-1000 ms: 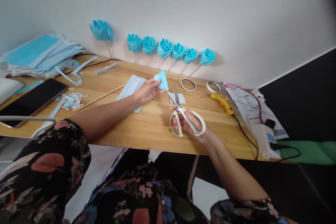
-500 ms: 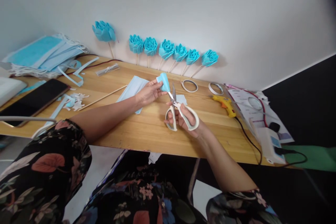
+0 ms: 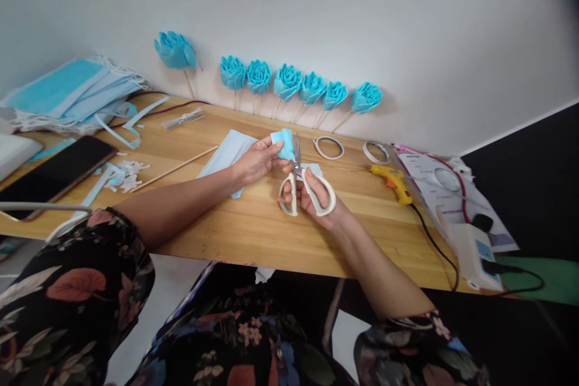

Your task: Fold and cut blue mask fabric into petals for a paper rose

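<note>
Between the thumb and fingers of my left hand (image 3: 259, 161) is a folded piece of blue mask fabric (image 3: 284, 143), held above the table. My right hand (image 3: 312, 200) grips the white handles of a pair of scissors (image 3: 297, 167). The blades point away from me, right beside the fabric's right edge; whether they touch it I cannot tell. A light blue face mask (image 3: 228, 154) lies flat under my left hand. Behind the scissors, partly hidden, a small pale blue scrap (image 3: 313, 167) rests on the wood.
Several blue fabric roses on sticks (image 3: 287, 82) lean against the wall. Stacked masks (image 3: 76, 93), a phone (image 3: 54, 172), white scraps (image 3: 131, 175) and a thin stick (image 3: 176, 167) lie left. Tape rolls (image 3: 329, 148), a yellow glue gun (image 3: 392, 183) and a power strip (image 3: 474, 256) are right.
The scissors have swung more upright and shifted slightly left against the fabric's side, their blades closer together. My left hand keeps its pinch on the fabric. The view has shifted slightly.
</note>
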Demonstrator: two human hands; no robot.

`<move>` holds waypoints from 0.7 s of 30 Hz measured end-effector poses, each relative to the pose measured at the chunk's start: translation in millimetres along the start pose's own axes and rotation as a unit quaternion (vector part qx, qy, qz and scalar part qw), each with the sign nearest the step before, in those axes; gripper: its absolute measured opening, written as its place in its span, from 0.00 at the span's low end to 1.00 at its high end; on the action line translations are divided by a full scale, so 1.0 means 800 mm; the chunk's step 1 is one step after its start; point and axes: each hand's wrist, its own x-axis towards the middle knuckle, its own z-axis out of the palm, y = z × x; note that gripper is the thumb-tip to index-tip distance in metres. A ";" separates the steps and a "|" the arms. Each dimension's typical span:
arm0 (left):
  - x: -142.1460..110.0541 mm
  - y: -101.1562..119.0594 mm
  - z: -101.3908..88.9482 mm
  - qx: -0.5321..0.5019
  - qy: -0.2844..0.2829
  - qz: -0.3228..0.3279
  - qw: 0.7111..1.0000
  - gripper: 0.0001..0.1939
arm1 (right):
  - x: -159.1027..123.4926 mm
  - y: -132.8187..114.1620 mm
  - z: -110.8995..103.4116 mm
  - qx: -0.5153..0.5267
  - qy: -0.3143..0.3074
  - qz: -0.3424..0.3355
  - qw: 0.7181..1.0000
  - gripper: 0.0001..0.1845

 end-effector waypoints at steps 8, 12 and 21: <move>0.006 -0.002 -0.005 -0.027 0.052 0.009 0.998 0.02 | 0.012 -0.005 -0.002 0.072 -0.016 -0.027 0.997 0.26; 0.008 -0.002 -0.006 -0.029 0.054 0.002 0.998 0.03 | 0.012 -0.004 -0.005 0.103 -0.033 -0.013 0.994 0.25; 0.006 -0.005 -0.006 -0.027 0.029 0.001 0.999 0.05 | 0.006 0.004 -0.003 0.149 -0.016 -0.012 0.989 0.27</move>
